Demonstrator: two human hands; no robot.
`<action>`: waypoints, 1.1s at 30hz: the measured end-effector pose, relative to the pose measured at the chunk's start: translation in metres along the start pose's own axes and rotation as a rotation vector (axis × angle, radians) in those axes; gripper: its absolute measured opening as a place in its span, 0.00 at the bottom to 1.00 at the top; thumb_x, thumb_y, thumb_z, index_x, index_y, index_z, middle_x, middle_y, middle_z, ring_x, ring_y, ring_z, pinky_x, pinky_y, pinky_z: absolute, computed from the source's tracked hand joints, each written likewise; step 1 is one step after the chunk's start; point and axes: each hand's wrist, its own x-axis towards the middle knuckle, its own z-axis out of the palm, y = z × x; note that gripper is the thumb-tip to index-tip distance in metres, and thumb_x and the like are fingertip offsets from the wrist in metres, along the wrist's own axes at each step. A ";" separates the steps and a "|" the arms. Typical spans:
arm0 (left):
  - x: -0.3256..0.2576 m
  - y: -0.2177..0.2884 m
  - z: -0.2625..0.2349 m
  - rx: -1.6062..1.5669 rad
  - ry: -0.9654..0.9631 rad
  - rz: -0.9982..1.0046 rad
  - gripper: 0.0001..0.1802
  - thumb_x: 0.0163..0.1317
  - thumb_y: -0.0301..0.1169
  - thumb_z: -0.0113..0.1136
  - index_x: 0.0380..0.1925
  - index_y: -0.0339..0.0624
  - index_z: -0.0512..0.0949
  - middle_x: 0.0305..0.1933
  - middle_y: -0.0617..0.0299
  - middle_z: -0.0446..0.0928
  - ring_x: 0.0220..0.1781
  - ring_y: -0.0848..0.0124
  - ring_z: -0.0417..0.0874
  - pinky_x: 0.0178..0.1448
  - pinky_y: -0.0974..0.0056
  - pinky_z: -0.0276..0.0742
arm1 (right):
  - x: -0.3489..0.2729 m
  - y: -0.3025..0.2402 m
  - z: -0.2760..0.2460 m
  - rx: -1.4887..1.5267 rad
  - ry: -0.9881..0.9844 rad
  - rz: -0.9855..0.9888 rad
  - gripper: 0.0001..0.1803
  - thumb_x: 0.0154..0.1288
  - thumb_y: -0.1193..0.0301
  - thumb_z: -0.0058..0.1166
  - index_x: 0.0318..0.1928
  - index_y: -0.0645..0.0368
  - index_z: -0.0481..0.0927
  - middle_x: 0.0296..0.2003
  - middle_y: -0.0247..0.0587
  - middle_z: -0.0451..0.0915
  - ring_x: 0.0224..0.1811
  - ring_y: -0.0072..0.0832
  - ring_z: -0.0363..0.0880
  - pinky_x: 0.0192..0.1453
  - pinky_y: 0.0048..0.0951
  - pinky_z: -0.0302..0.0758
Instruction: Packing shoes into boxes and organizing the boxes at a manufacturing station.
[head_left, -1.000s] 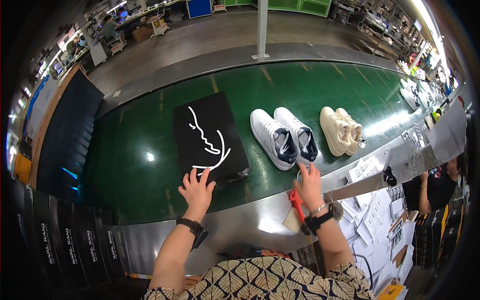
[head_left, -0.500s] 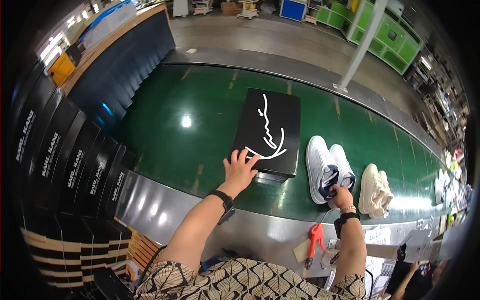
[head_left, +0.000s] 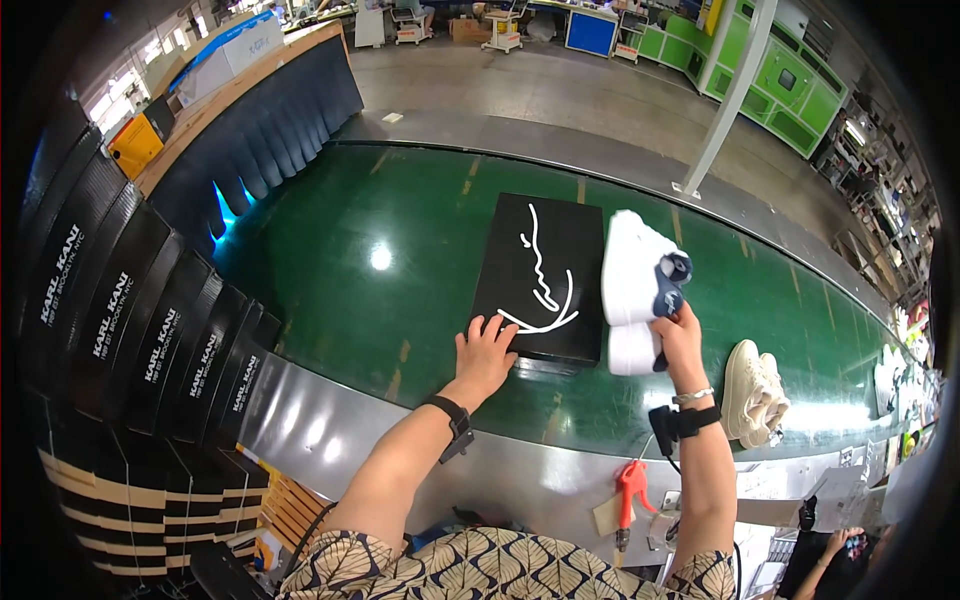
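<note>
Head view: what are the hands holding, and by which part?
The right hand holds the white and navy sneakers by their heels; the left hand rests on the black rectangular box.

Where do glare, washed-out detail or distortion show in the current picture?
Head view: a round glare spot and, at right, a bright streak on the green belt, plus shine on the metal edge; head view: the white shoes in the right hand look washed out; head view: straight edges bow and the rim darkens.
</note>
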 end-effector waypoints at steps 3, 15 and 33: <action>0.005 0.002 -0.001 -0.020 -0.027 0.027 0.25 0.52 0.34 0.61 0.53 0.54 0.70 0.61 0.62 0.62 0.64 0.55 0.57 0.59 0.47 0.59 | -0.001 -0.027 0.038 -0.520 0.101 -0.191 0.21 0.50 0.69 0.51 0.48 0.53 0.76 0.33 0.47 0.81 0.36 0.41 0.80 0.42 0.35 0.74; -0.023 -0.039 0.001 -0.321 0.126 0.025 0.28 0.50 0.30 0.61 0.51 0.37 0.64 0.63 0.45 0.57 0.65 0.50 0.59 0.66 0.50 0.54 | -0.038 -0.031 0.168 -0.959 -0.123 -0.707 0.14 0.52 0.72 0.48 0.42 0.51 0.75 0.31 0.40 0.74 0.40 0.38 0.73 0.48 0.44 0.62; -0.140 -0.050 0.022 -0.159 -0.470 -0.107 0.36 0.52 0.46 0.58 0.58 0.40 0.63 0.65 0.50 0.60 0.71 0.53 0.50 0.67 0.36 0.35 | -0.343 0.111 0.006 -0.691 -0.160 -0.138 0.14 0.53 0.74 0.46 0.43 0.60 0.74 0.40 0.46 0.75 0.41 0.43 0.75 0.45 0.38 0.74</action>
